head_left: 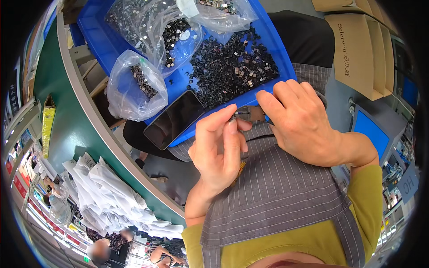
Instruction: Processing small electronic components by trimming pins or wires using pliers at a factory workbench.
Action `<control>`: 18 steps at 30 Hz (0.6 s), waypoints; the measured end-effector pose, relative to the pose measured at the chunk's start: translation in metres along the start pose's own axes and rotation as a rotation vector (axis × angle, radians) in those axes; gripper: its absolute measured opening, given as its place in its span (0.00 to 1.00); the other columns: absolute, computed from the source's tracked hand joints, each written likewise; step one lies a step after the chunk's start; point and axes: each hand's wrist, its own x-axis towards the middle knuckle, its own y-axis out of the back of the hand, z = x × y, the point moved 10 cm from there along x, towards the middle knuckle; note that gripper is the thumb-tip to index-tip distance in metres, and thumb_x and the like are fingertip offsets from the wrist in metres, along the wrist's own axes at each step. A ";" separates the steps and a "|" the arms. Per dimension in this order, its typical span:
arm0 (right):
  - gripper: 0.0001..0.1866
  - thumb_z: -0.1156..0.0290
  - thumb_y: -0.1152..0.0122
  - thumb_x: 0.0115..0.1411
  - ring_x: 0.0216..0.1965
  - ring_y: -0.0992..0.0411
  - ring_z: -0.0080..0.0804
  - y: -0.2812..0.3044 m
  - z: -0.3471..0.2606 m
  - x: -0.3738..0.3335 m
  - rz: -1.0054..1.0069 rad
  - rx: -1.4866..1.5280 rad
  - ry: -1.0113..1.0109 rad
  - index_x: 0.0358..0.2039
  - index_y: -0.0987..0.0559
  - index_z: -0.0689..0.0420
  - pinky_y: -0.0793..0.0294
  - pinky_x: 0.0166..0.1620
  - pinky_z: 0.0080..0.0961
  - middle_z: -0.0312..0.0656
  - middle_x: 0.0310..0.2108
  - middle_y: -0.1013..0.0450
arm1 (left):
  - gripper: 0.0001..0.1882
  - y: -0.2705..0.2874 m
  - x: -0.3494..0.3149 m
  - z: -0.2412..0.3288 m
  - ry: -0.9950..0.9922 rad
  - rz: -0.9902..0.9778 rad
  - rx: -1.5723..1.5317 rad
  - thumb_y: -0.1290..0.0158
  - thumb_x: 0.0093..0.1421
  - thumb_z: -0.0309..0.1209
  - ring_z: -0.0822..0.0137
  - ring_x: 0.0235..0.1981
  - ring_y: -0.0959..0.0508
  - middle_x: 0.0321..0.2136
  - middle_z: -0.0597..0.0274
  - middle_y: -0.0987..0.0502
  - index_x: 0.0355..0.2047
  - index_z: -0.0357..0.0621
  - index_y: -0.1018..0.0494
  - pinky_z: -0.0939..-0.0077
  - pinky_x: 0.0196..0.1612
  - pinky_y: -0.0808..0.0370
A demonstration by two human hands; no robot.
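My left hand (pixel 219 149) is raised near the tray's front edge, thumb and forefinger pinched on a small dark part (pixel 235 116). Its exact kind is too small to tell. Close by on the right, my right hand (pixel 299 123) is curled with the knuckles up; whatever its fingers hold is hidden, though a bit of blue shows below them. Beyond both hands lies a blue plastic tray (pixel 286 58) with a heap of small black parts (pixel 223 67), some with shiny metal faces. A dark-screened phone (pixel 175 119) rests on the tray's near left corner.
Clear plastic bags (pixel 120 96) of similar small parts lie in the tray and over its left edge. A green table (pixel 67 120) curves along the left, with white bags (pixel 109 192) piled on it. Cardboard boxes (pixel 357 49) stand at the right. Other people are at lower left.
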 end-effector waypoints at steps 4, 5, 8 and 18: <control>0.09 0.77 0.46 0.44 0.26 0.36 0.33 -0.003 -0.002 0.000 -0.007 0.013 -0.003 0.29 0.29 0.56 0.40 0.29 0.28 0.39 0.23 0.37 | 0.10 0.002 0.000 -0.001 0.009 0.003 -0.019 0.59 0.65 0.21 0.78 0.14 0.30 0.26 0.51 0.24 0.46 0.32 0.36 0.91 0.18 0.37; 0.08 0.78 0.46 0.44 0.26 0.36 0.33 -0.003 -0.002 0.000 -0.009 0.017 -0.007 0.29 0.29 0.56 0.40 0.29 0.28 0.39 0.23 0.38 | 0.10 0.002 -0.001 -0.002 0.015 0.002 -0.039 0.59 0.65 0.22 0.78 0.14 0.30 0.25 0.51 0.23 0.46 0.33 0.36 0.91 0.17 0.38; 0.10 0.79 0.45 0.42 0.26 0.36 0.33 -0.005 -0.003 -0.003 -0.016 0.052 -0.007 0.28 0.30 0.57 0.40 0.29 0.27 0.39 0.23 0.37 | 0.10 0.002 -0.001 -0.002 0.054 0.004 -0.143 0.58 0.66 0.24 0.78 0.13 0.30 0.25 0.51 0.23 0.46 0.33 0.37 0.91 0.16 0.40; 0.12 0.81 0.45 0.47 0.29 0.29 0.49 -0.018 0.000 -0.006 -0.263 0.532 -0.059 0.33 0.34 0.61 0.30 0.30 0.41 0.48 0.25 0.31 | 0.11 -0.001 0.000 -0.004 0.143 -0.070 -0.465 0.60 0.64 0.18 0.78 0.18 0.29 0.28 0.50 0.24 0.47 0.33 0.37 0.88 0.23 0.31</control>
